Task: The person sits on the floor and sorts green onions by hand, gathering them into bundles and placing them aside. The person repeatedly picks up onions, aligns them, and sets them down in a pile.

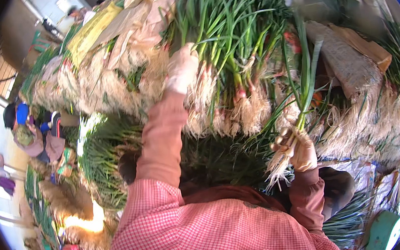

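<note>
We see the right hand (pixel 303 151) closed around a bunch (pixel 305 90) of onions, low on the stalks, just above the roots (pixel 278 166). Held there, the firm part takes the grip while the leaves rise free—a sensible way, we judge, to spare them. The bunch stands in front of the pile (pixel 242 41), roots toward the person. The onions in the pile lie the same way, roots outward and leaves behind, which probably keeps the stalks within reach. The pink sack (pixel 148 19) and yellow sack (pixel 96 33) lie over leaves, perhaps as shade.

The left hand (pixel 183 70) is at the pile's root edge, against the stalks. Its fingertips are lost to us—we cannot tell whether it grips anything. Roots and fingers overlap at the right hand, so we cannot count the onions. The grey sack (pixel 345 61) hides what lies beneath, and the lens rim cuts off the pile's right end.
</note>
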Demonstrator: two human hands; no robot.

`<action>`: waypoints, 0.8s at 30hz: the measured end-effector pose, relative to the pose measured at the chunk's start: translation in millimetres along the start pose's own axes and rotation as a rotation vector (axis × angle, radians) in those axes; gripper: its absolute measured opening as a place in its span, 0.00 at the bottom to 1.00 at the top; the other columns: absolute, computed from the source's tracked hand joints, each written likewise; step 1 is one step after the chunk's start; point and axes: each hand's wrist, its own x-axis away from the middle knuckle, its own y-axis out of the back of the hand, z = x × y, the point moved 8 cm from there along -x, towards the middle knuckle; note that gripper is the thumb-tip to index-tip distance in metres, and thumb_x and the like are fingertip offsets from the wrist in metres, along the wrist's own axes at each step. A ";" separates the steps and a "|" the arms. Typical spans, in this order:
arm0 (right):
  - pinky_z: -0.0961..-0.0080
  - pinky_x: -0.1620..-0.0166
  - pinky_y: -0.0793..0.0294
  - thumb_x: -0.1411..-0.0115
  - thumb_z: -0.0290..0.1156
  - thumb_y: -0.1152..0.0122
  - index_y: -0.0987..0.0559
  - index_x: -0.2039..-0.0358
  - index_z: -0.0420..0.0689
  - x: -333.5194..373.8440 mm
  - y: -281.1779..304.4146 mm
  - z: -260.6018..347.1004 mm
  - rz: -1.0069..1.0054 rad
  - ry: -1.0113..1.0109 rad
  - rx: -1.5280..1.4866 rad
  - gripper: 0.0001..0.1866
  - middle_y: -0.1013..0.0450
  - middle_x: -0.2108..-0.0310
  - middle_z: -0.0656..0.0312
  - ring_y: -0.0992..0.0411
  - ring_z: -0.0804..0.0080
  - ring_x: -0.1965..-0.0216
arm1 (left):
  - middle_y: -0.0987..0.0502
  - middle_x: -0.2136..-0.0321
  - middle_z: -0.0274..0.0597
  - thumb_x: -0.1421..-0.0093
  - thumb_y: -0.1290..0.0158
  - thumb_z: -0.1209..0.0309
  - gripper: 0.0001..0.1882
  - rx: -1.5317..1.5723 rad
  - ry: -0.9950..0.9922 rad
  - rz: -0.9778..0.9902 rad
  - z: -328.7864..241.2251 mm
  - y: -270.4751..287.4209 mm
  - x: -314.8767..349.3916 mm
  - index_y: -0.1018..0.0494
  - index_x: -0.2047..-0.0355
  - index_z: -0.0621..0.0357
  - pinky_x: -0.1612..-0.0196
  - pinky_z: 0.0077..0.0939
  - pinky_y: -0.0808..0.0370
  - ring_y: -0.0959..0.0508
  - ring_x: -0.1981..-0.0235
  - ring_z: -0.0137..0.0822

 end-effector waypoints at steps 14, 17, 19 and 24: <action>0.81 0.84 0.36 0.34 0.43 0.55 0.26 0.62 0.42 -16.0 39.4 -43.1 -0.232 0.044 0.619 0.17 0.33 0.84 0.65 0.36 0.77 0.88 | 0.26 0.74 0.47 0.43 0.50 0.64 0.11 0.251 -0.639 0.266 -127.7 -107.3 197.0 0.27 0.71 0.59 0.70 0.40 0.27 0.24 0.73 0.48; 0.80 0.84 0.36 0.35 0.42 0.51 0.27 0.65 0.42 -13.3 23.0 -46.1 -0.144 0.023 0.520 0.15 0.33 0.84 0.67 0.37 0.78 0.88 | 0.26 0.73 0.45 0.43 0.49 0.62 0.11 0.264 -0.663 0.233 -125.1 -98.5 193.3 0.29 0.69 0.57 0.72 0.39 0.27 0.24 0.74 0.47; 0.81 0.86 0.38 0.36 0.41 0.51 0.27 0.68 0.42 -10.4 21.4 -44.0 -0.161 -0.013 0.424 0.14 0.33 0.86 0.66 0.37 0.78 0.89 | 0.27 0.71 0.44 0.44 0.47 0.63 0.12 0.271 -0.682 0.118 -126.0 -88.5 192.6 0.30 0.66 0.57 0.72 0.37 0.27 0.24 0.74 0.46; 0.82 0.88 0.41 0.36 0.38 0.51 0.28 0.69 0.42 -1.3 9.6 -42.6 -0.130 -0.052 0.392 0.13 0.34 0.87 0.65 0.40 0.78 0.91 | 0.26 0.73 0.44 0.46 0.46 0.64 0.09 0.223 -0.765 0.097 -118.8 -91.4 176.1 0.27 0.69 0.54 0.72 0.35 0.26 0.24 0.76 0.44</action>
